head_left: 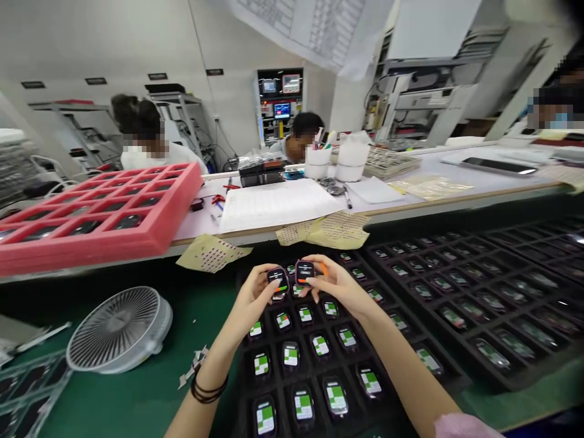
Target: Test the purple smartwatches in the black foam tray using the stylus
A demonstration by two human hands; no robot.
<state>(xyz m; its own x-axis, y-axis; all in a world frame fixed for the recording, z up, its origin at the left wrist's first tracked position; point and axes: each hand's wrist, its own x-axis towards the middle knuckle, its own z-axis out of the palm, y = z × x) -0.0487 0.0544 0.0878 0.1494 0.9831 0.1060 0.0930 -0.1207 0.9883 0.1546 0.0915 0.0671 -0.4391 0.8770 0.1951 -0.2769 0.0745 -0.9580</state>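
Note:
My left hand (258,292) is closed around a smartwatch (277,278) without a strap, its screen lit with the thumb on it. Close beside it, my right hand (331,280) grips a second smartwatch (304,271), also lit, with the thumb at its lower edge. An orange band (324,268) shows at a finger of that hand. Both hands are above a black tray (278,380) whose pockets hold several watches with green and white screens, such as one watch (337,395) near the front. The fingers behind the two held watches are partly hidden.
More black trays (460,359) of watches extend to the right. A round fan (121,328) lies at left on the green mat (150,395). A raised shelf carries a pink foam tray (159,228), papers (274,204) and cups (351,161). Two people sit beyond; another is at far right.

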